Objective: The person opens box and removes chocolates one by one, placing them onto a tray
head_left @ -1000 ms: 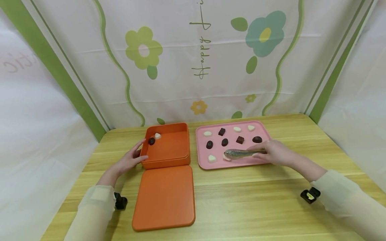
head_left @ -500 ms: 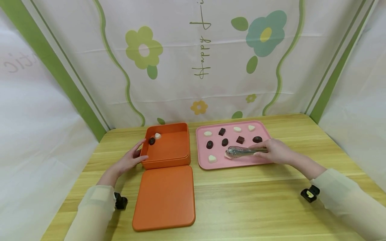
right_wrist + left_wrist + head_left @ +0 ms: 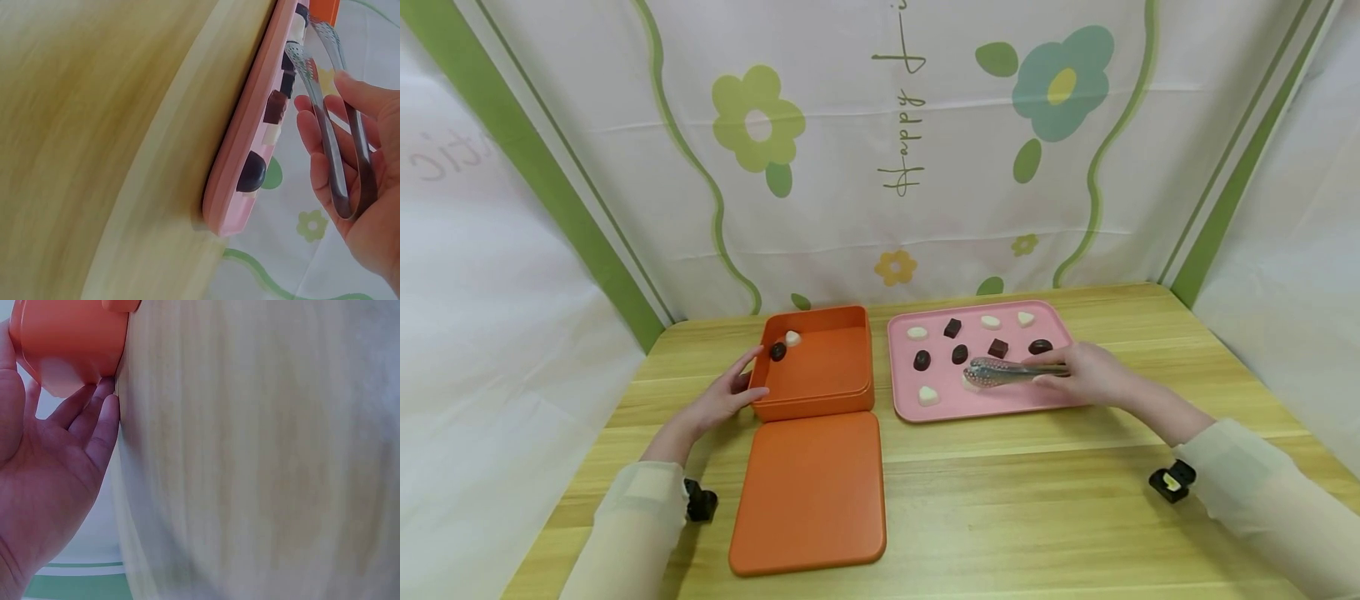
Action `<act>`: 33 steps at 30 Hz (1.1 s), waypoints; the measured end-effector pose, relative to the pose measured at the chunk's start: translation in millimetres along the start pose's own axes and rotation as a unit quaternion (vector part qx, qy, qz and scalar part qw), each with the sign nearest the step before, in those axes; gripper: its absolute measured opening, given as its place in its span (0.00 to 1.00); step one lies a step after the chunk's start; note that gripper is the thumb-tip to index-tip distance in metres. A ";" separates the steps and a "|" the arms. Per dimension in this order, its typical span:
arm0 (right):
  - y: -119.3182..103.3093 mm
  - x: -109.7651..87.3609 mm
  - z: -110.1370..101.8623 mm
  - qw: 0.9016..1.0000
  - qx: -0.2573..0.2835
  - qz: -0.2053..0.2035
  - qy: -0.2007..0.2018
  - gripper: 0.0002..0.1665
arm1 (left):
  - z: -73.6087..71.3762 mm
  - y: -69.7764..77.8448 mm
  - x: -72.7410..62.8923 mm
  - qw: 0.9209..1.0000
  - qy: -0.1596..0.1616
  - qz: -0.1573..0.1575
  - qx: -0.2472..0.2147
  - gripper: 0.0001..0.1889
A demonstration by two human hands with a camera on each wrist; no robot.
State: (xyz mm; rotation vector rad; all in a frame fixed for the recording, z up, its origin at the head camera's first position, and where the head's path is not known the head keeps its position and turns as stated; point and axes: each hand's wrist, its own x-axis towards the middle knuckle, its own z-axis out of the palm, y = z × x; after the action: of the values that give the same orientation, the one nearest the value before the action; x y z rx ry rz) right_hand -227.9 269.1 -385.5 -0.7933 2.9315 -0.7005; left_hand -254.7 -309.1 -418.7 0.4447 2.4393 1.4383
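Observation:
My right hand (image 3: 1093,375) grips metal tongs (image 3: 334,131) low over the near half of the pink tray (image 3: 910,414). In the right wrist view the tongs' perforated ends stand apart. Beneath these ends, partly hidden, lies a white chocolate (image 3: 972,384). At the left corner of the orange box (image 3: 820,406) is my left hand (image 3: 722,400), its fingers along the outer wall and its thumb at the front. A dark oval chocolate (image 3: 778,352) and a white one (image 3: 792,338) sit inside the box by its left wall.
Several dark and white chocolates, such as a dark square one (image 3: 997,348) and a white triangular one (image 3: 928,396), are spread in rows on the tray. An orange lid (image 3: 808,496) lies flat before the box. Behind the wooden table (image 3: 1000,517) hangs a flowered cloth (image 3: 842,200).
The tongs have moved slightly back and right, and their ends have spread apart. The white chocolate beneath them appears a little further right. My left hand stays at the box.

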 end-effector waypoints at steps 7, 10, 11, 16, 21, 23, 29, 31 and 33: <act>-2.5 0.4 1.4 1.000 0.005 0.003 -0.024 0.19 | 0.2 0.8 -0.6 1.000 0.001 -0.002 0.004 0.40; -3.9 1.6 0.8 1.000 0.004 0.004 -0.023 0.20 | 0.2 1.1 -0.9 1.000 0.001 -0.004 0.004 0.40; -4.9 2.4 0.4 1.000 0.002 0.003 -0.020 0.20 | 0.3 1.6 -0.9 1.000 0.001 -0.003 0.004 0.40; -11.2 9.4 -2.6 1.000 -0.018 -0.017 -0.001 0.19 | 0.2 2.3 -0.9 1.000 0.000 -0.005 0.004 0.40; -21.2 22.5 -6.8 0.999 -0.024 -0.047 0.005 0.19 | -0.5 1.9 -0.5 1.000 -0.003 -0.005 0.005 0.41; -27.0 29.1 -8.9 0.998 -0.028 -0.056 0.004 0.19 | -0.7 1.5 -0.4 1.000 -0.004 -0.004 0.004 0.41; -45.2 50.4 -16.4 0.996 -0.036 -0.079 0.010 0.20 | -0.8 0.9 0.2 1.000 -0.002 -0.004 0.003 0.40; -50.3 58.4 -18.5 0.996 -0.041 -0.083 0.016 0.21 | -0.6 1.4 -0.1 1.000 -0.002 -0.002 0.003 0.41; -56.2 66.1 -20.7 0.996 -0.048 -0.078 0.016 0.22 | -0.6 1.4 -0.5 1.000 -0.002 0.000 0.005 0.40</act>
State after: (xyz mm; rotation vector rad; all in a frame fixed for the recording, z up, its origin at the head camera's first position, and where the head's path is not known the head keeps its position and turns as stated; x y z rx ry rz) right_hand -261.7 202.5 -336.7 -1.0374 2.9755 -0.5902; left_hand -254.3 -309.1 -417.2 0.4484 2.4440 1.4249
